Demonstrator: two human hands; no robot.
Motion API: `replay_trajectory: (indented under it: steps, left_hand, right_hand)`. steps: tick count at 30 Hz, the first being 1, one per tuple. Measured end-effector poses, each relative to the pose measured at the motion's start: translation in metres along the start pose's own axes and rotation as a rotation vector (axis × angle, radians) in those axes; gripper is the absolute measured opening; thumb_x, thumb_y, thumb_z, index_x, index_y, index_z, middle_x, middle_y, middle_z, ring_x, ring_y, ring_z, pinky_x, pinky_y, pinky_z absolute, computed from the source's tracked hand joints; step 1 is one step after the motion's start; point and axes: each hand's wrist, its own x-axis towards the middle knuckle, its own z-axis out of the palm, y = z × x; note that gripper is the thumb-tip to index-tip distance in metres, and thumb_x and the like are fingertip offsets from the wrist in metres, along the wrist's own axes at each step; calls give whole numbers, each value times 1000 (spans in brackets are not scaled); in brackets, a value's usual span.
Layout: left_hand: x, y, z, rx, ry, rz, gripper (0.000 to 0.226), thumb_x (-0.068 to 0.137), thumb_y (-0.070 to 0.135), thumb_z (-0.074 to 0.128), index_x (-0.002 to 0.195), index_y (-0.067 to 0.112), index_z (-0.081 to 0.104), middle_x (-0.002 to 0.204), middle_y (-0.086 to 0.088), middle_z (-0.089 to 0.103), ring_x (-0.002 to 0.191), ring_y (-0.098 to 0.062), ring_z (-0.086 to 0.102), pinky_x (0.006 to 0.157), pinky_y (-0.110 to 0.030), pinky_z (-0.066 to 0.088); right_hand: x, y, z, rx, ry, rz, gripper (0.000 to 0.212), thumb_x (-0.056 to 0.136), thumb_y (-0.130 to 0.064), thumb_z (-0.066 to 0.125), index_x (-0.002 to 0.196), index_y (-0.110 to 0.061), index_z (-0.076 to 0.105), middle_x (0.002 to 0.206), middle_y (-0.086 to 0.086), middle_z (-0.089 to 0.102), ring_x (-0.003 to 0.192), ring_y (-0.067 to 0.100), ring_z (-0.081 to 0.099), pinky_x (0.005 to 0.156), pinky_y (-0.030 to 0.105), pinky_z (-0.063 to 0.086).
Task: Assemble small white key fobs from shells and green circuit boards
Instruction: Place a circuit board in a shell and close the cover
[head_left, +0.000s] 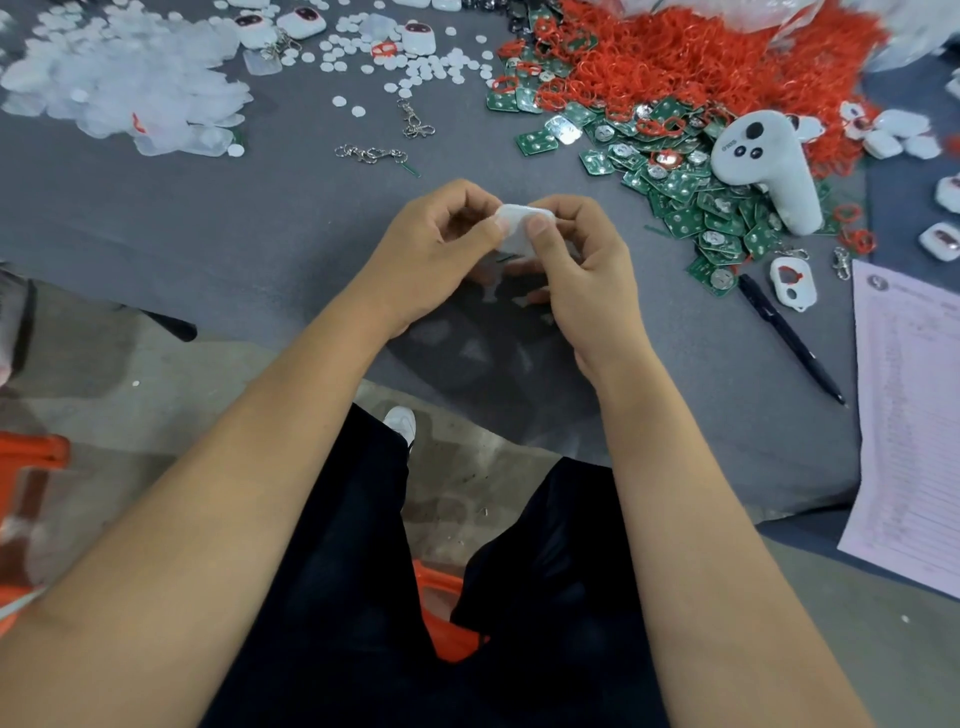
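Both hands meet over the near middle of the bench (218, 234), which is covered in grey cloth. The left hand (431, 254) and the right hand (582, 270) each pinch one white key fob shell (519, 228) between curled fingers and thumb, holding it just above the cloth; whether a board sits inside it cannot be told.

Toward the far right corner lies a heap of green circuit boards (691, 197), too many to count, half under a larger mound of red rubber rings (691, 57). One white handheld controller (763, 166) rests on the boards. One open shell with a red ring (792, 283) lies near the right edge, beside one black pen (789, 338) and one printed sheet (914, 415) that overhangs the edge.

At the far left is a pile of translucent covers (119, 88), with scattered small white discs (415, 67) and three finished fobs (301, 21) along the far edge. Two clusters of metal key clasps (371, 154) lie mid-bench.

Below the bench are a concrete floor (156, 384) and an orange stool (447, 618).
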Motion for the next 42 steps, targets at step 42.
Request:
replay_trajectory:
  steps: [42]
  left_hand:
    - [-3, 5, 16, -17, 39, 20, 12, 104, 29, 63, 113, 31, 71, 96, -2, 79, 95, -15, 76, 77, -32, 64]
  right_hand:
    - [7, 8, -8, 248, -14, 74, 21, 96, -20, 75, 114, -10, 77, 99, 11, 80, 89, 27, 79, 70, 29, 61]
